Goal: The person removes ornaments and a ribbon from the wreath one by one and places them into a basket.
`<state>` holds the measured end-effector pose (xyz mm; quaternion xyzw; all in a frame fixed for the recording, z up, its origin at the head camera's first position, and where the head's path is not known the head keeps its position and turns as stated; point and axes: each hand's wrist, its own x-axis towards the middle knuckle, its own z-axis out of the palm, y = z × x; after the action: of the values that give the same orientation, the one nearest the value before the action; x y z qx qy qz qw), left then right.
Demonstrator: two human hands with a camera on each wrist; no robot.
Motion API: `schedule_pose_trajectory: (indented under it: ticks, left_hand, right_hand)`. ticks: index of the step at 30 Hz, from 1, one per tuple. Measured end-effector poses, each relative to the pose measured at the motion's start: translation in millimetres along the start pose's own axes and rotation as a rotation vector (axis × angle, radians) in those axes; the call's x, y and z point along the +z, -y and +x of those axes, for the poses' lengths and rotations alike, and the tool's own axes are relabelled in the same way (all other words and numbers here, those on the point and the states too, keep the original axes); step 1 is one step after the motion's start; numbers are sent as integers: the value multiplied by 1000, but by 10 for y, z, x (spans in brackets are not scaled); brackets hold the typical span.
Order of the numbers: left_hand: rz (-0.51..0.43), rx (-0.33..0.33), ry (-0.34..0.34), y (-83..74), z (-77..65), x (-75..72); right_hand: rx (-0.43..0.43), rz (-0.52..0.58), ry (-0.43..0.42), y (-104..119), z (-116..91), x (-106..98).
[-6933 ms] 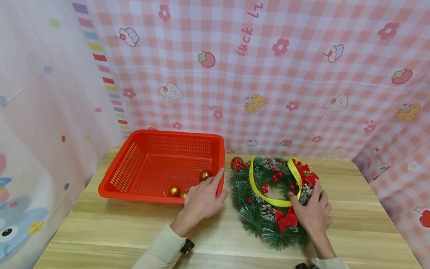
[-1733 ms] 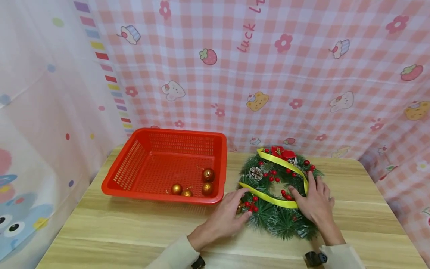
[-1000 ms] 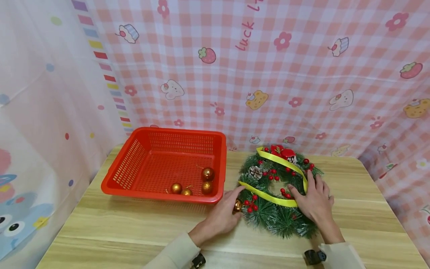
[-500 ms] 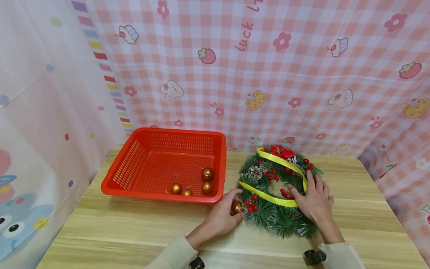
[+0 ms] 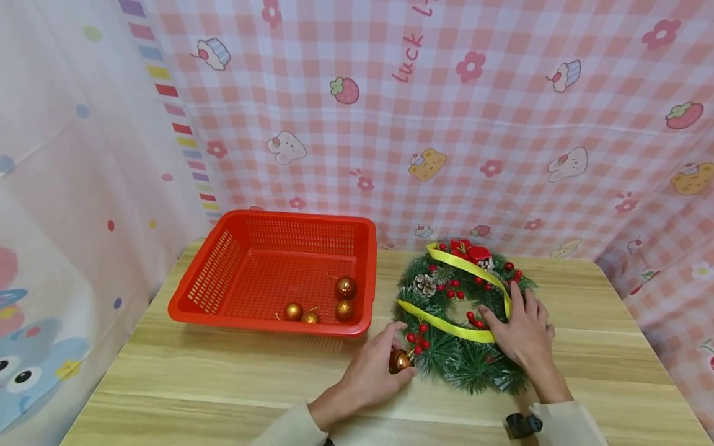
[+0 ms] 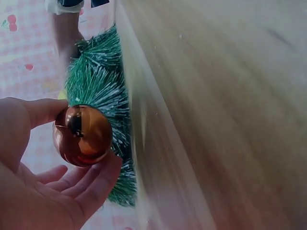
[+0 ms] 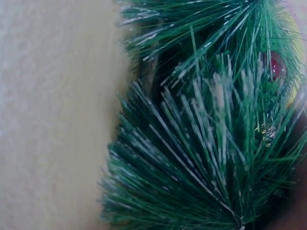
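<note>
My left hand (image 5: 370, 371) holds a shiny copper-brown Christmas ball (image 5: 399, 361) at the near left edge of a green wreath (image 5: 474, 371). In the left wrist view, thumb and fingertips press on opposite sides of the ball (image 6: 82, 135). Its small gold cap faces a cluster of red berries (image 5: 418, 341). The right hand (image 5: 524, 334) grips the wreath's right side, thumb at the inner ring and fingers over the outer edge. A yellow ribbon (image 5: 446, 328) crosses the wreath, passing under that hand. Pine needles (image 7: 192, 158) fill most of the right wrist view.
To the left stands a red plastic basket (image 5: 365, 260) with several gold and brown balls (image 5: 345, 288) in its near right corner. A checked pink cloth (image 5: 334, 155) hangs behind the wooden table (image 5: 212, 384).
The wreath has turned counterclockwise, bringing its red bow to the back. My left hand left the basket's edge and took hold of the brown ball, which has since shifted slightly nearer me.
</note>
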<state>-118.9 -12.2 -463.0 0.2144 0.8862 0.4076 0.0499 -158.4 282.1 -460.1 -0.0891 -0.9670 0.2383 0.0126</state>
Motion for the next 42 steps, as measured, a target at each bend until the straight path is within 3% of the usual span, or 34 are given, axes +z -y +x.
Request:
schedule_pose_trajectory:
  ticks: [6,17,32,37,42]
  left_hand:
    - [126,31,-36,-41,-23,52]
    - [296,169,-221,-152,-42,237]
    - [322,223,-197,-223,-2,326]
    - [249,157,-140,-292,22,322]
    - [38,3,-43,-354,49,299]
  right_hand:
    - [2,5,-1,5,1,-3]
    - [5,11,-6,20,-5,-13]
    - [6,6,-14,15,4,6]
    - [4,3,-14,13,6,7]
    - [7,4,-14,9,5,7]
